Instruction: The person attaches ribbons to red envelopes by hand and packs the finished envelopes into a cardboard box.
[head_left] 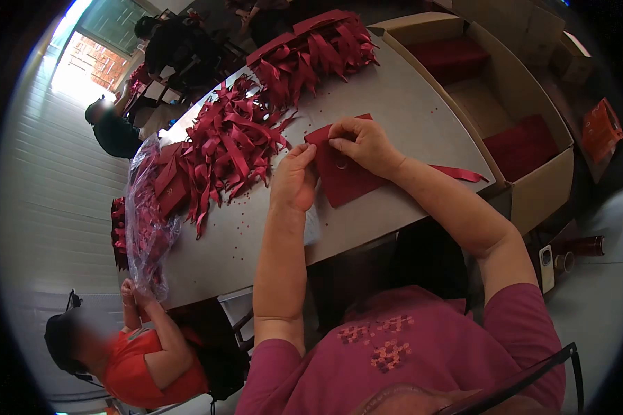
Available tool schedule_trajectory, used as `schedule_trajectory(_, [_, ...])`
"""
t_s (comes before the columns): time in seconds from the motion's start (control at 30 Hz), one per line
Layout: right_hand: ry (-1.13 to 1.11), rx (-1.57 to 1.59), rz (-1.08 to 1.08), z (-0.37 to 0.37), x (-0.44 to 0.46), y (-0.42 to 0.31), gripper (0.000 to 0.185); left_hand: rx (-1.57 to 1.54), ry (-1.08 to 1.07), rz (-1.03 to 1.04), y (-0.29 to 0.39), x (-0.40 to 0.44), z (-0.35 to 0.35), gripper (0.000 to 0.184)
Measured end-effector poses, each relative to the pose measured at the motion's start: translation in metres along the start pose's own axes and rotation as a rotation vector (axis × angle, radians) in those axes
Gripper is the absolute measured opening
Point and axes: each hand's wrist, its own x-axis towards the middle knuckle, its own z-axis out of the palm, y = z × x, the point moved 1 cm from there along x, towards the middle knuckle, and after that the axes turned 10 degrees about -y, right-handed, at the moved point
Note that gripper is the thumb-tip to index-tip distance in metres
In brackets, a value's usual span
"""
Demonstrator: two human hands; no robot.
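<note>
Where the right hand [368, 144] covers it, the red pouch [345, 184] is hidden.

Washed-out daylight fills the tall rectangular doorway [76, 76], beyond and left of the bare right hand [368, 146] and its grip; the smooth grey tabletop [408, 90] nearby is softly lit. Far left, fisheye distortion bows the ribbed white wall [62, 180].

The dark red pouch [353, 185] looks matt and smooth, whether paper or cloth cannot be told; the piled ribbons [235, 149] look like cloth with a satiny sheen; the bench [408, 90] is smooth, faintly glossy; the wrapping [142, 187] is clear, crinkled, shiny plastic; the carton [543, 194] is matt cardboard.
</note>
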Motion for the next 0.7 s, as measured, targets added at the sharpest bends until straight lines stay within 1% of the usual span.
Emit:
schedule_trajectory(0.07, [0.021,0.048,-0.07,0.0,-0.002,-0.005,0.011,-0.033,-0.018,0.029,-0.001,0.0,-0.002,0.01])
schedule_trajectory(0.1, [0.019,0.05,-0.07,0.0,-0.002,-0.005,0.011,-0.064,-0.038,0.059,-0.001,0.0,-0.002,0.009])
schedule_trajectory(0.13, [0.036,-0.01,-0.131,-0.001,-0.001,-0.006,0.011,-0.062,-0.037,0.06,-0.001,0.0,-0.002,0.009])
schedule_trajectory(0.17, [0.054,-0.07,-0.193,-0.001,-0.001,-0.007,0.011,-0.095,-0.081,0.102,-0.001,0.0,-0.001,0.009])
schedule_trajectory(0.2, [0.055,-0.068,-0.195,-0.001,-0.001,-0.009,0.011,-0.128,-0.126,0.143,0.0,0.001,0.0,0.009])
schedule_trajectory(0.23, [0.058,-0.035,-0.169,0.0,-0.001,-0.009,0.01,-0.125,-0.126,0.141,-0.001,0.001,0.001,0.009])
schedule_trajectory(0.27, [0.062,-0.003,-0.143,0.0,-0.001,-0.01,0.01,-0.098,-0.116,0.196,-0.002,0.001,0.001,0.01])
schedule_trajectory(0.3, [0.067,-0.001,-0.143,0.0,-0.001,-0.011,0.01,-0.072,-0.106,0.25,-0.003,0.002,0.001,0.011])
schedule_trajectory(0.33, [0.061,0.009,-0.139,0.0,-0.001,-0.011,0.01,-0.068,-0.108,0.247,-0.004,0.002,0.001,0.011])
schedule_trajectory(0.4, [0.059,0.021,-0.136,0.0,-0.001,-0.01,0.009,0.007,-0.087,0.317,-0.004,0.003,0.003,0.013])
schedule_trajectory(0.47, [0.085,-0.102,-0.193,0.0,-0.001,-0.009,0.009,-0.021,-0.083,0.294,-0.003,0.002,0.007,0.014])
schedule_trajectory(0.53, [0.092,-0.087,-0.168,0.0,-0.001,-0.007,0.009,-0.047,-0.077,0.268,-0.004,0.002,0.008,0.015])
schedule_trajectory(0.6, [0.099,-0.072,-0.143,0.0,-0.001,-0.009,0.009,0.055,-0.076,0.292,-0.006,0.003,0.006,0.02])
schedule_trajectory(0.63, [0.094,-0.081,-0.115,-0.002,-0.002,-0.011,0.009,0.057,-0.076,0.29,-0.007,0.004,0.004,0.02])
schedule_trajectory(0.7, [0.086,-0.088,-0.085,-0.002,-0.003,-0.013,0.01,0.175,-0.026,0.382,-0.008,0.006,0.005,0.021])
